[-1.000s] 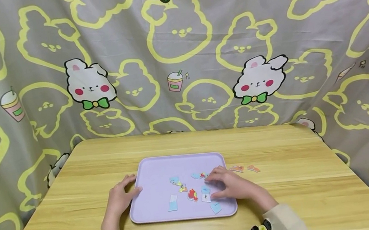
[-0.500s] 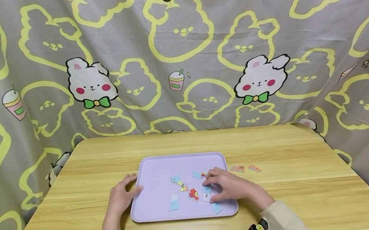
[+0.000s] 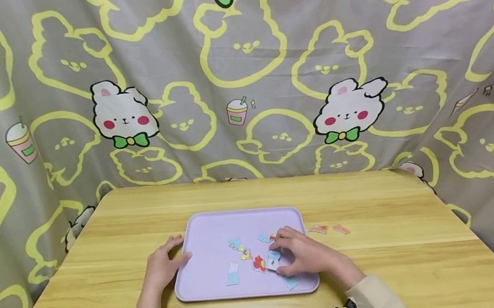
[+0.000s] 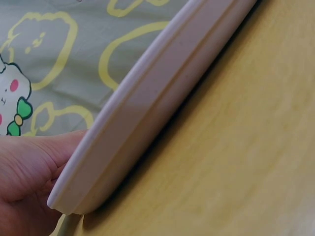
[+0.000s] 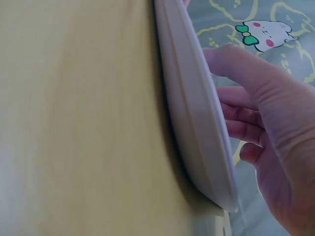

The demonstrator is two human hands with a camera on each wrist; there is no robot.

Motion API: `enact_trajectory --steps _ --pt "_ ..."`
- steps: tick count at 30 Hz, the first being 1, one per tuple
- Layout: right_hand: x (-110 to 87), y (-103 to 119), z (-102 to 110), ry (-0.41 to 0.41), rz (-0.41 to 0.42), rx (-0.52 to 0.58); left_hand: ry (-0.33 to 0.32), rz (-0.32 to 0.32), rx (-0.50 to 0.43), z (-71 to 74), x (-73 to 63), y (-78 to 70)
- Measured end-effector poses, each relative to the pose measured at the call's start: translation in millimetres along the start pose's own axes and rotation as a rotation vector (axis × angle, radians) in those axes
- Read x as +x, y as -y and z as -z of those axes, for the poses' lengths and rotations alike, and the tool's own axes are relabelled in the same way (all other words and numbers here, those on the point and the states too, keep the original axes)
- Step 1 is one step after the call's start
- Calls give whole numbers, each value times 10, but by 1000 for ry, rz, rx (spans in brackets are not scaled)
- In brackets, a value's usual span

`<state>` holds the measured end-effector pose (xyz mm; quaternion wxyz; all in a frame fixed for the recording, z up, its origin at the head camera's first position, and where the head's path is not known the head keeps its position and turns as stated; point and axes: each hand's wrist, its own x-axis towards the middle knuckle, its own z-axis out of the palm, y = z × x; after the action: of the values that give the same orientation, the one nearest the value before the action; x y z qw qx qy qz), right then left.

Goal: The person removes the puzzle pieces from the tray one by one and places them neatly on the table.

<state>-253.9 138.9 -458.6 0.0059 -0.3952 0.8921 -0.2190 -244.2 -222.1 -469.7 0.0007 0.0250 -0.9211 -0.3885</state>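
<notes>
I see a person sitting at a wooden table [image 3: 410, 252], and before them lies a purple tray [image 3: 210, 231] with some small printed pieces. The right hand [image 3: 307, 252] is over the right part of this tray; its thumb and fingers are closed upon a white-and-blue piece [image 3: 273, 264], which they pinch. Just beside it, on the left, lies a red piece [image 3: 258, 264]. A light blue piece [image 3: 290, 282] is below the thumb, partly covered, and a blue piece with a red spot [image 3: 264, 238] lies near the fingers.

The left hand [image 3: 163, 267] is at the left edge of the tray; its thumb and fingers are apart, and the thumb touches the rim. More to the middle lie a blue-and-yellow piece [image 3: 235, 243] and, lower, an oblong piece [image 3: 232, 274]. Two orange pieces [image 3: 318, 229] rest on the table, right of the tray. Behind hangs a grey curtain [image 3: 265, 82] with rabbit drawings.
</notes>
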Motion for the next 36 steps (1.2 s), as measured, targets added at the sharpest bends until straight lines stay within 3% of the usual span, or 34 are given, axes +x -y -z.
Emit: enact_trajectory --steps 11,15,27,36 --pt "-20 36 -174 -274 13 129 -1 -11 7 -12 6 -12" --pt "-24 35 -200 -332 -7 158 6 6 2 -16 5 -16" --pt "-9 20 -178 -396 -20 173 8 13 11 -9 9 -11" --pt "-46 -16 -175 -422 -89 179 12 18 11 -13 7 0"
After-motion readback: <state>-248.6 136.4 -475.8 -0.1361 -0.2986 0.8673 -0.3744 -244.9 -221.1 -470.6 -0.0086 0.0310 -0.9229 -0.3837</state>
